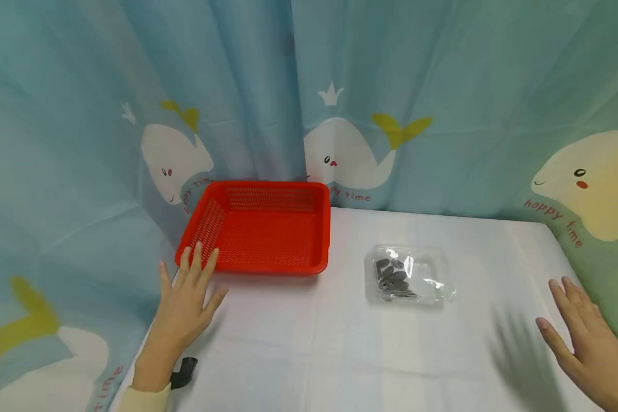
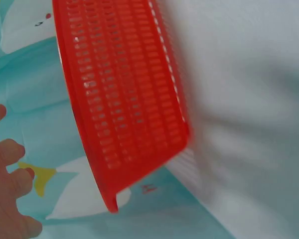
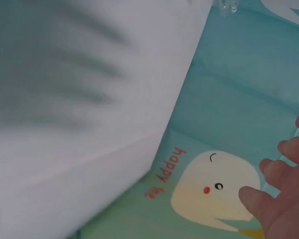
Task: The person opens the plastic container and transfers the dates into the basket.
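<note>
Near the red basket [image 1: 268,237], left hand [image 1: 184,304] with fingers spread.

The head view crops the right hand [image 1: 594,349], the left wrist view the red basket [image 2: 124,94]. The dark pieces [image 1: 391,276] are too small to identify.

The basket [image 1: 268,240] by the fingers [image 1: 195,263] of the left hand [image 1: 181,306] is red with rows of holes. Right of them, a clear box [image 1: 424,269] holds dark bits [image 1: 391,276]. Past them, the blue-green curtain [image 1: 474,114] has pale whales [image 1: 347,151] with yellow tails [image 1: 395,137].
</note>
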Motion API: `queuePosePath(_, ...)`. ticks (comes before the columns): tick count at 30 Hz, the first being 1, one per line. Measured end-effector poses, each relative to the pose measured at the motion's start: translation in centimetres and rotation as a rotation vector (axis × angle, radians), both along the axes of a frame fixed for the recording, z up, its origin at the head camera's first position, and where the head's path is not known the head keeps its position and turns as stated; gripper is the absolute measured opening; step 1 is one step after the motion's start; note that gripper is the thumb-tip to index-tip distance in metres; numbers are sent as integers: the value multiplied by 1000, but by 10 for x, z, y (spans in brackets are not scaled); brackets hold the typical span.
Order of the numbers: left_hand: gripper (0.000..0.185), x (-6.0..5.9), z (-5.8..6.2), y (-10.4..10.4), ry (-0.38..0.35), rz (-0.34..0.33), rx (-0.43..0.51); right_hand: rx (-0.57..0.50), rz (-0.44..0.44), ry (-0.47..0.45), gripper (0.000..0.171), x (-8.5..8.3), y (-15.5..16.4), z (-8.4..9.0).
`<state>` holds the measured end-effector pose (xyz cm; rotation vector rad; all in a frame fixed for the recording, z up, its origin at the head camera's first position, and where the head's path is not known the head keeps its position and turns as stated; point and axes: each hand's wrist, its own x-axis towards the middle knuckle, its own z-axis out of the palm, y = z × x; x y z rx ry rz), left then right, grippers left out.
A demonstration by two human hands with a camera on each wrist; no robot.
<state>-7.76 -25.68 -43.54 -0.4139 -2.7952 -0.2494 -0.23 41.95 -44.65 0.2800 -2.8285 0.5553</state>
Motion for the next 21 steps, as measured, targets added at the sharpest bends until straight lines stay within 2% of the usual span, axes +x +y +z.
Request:
queuePosePath(5, 74, 2, -5, 16, 98, -43, 67, -100, 9, 113, 75, 1, -11, -8)
queuePosePath(10, 62, 13, -14, 35, 192, -92, 171, -215, -23, 164, 71, 4, -25, -14)
queuePosePath(13, 55, 16, -16, 44, 251, -114, 219, -283, -70, 160, 68, 3, -32, -18)
queuePosePath(16, 55, 16, -16, 53, 293, -133, 259, -348, -108, 149, 66, 3, -38, -25)
queuePosePath(21, 50, 12, -21, 76, 391, -200, 317, -495, -149, 127, 58, 3, -44, -38)
